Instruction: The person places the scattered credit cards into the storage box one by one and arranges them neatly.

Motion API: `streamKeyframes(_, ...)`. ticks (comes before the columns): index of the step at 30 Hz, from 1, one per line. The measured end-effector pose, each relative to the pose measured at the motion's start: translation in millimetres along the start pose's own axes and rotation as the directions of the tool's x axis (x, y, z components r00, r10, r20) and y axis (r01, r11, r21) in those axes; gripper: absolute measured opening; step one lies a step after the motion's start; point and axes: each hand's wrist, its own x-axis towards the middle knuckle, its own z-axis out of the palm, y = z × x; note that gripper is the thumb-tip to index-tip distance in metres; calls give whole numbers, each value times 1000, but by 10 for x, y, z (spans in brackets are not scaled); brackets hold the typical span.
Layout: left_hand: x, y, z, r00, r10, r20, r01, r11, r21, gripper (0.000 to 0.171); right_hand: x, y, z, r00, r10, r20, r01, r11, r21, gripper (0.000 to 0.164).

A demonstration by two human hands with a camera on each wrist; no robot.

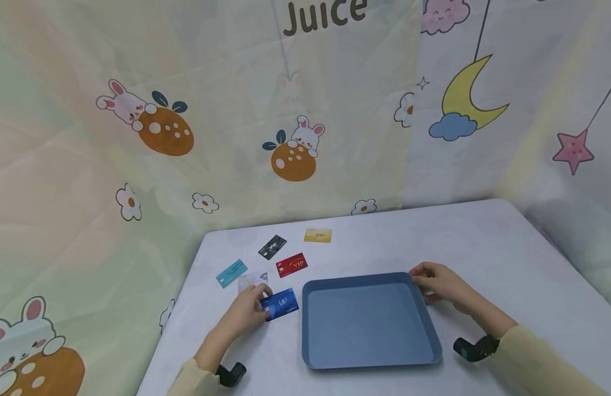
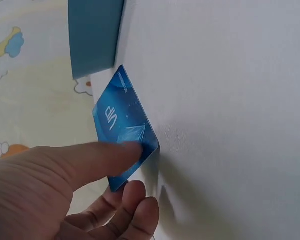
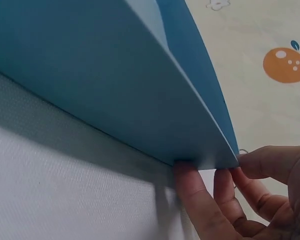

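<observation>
My left hand (image 1: 246,311) pinches a blue VIP card (image 1: 280,303) between thumb and fingers, left of the blue tray (image 1: 372,360). In the left wrist view the thumb lies across the blue card's face (image 2: 121,117), and the card is tilted up, its lower end covered by the thumb. My right hand (image 1: 441,283) holds the tray by its far right corner. The right wrist view shows the thumb at the rim and the fingers against the outer wall (image 3: 140,110). The inside of the tray shows only its flat blue bottom.
Beyond the left hand lie several cards: a teal card (image 1: 231,273), a pale card (image 1: 251,280) partly behind the hand, a black card (image 1: 273,247), a red card (image 1: 292,265) and a gold card (image 1: 318,235). A white cloth (image 1: 483,236) covers the table; a printed curtain hangs behind.
</observation>
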Motion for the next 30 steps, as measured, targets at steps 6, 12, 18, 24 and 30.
streamKeyframes(6, -25, 16, -5, 998, 19, -52, -23, 997, -71, 28, 1, 60, 2, 1000, 10, 13, -11, 999, 53, 35)
streamKeyframes(12, -36, 35, -26, 999, -2, -53, -8, 983, -181, 24, -12, 64, 6, 1000, 13, 18, -14, 997, 75, 34)
streamKeyframes(18, -47, 68, -70, 999, -32, -33, 19, 946, -325, 23, -27, 39, -6, 1000, 2, 23, -4, 997, 74, 34)
streamKeyframes(24, -50, 121, -112, 998, -53, -38, 31, 905, -424, 21, -27, 38, -7, 1000, -5, 24, 4, 997, 72, 34)
streamKeyframes(30, -57, 185, -145, 993, -76, -90, 26, 886, -463, 16, -19, 37, -5, 1000, 3, 21, -5, 998, 70, 34)
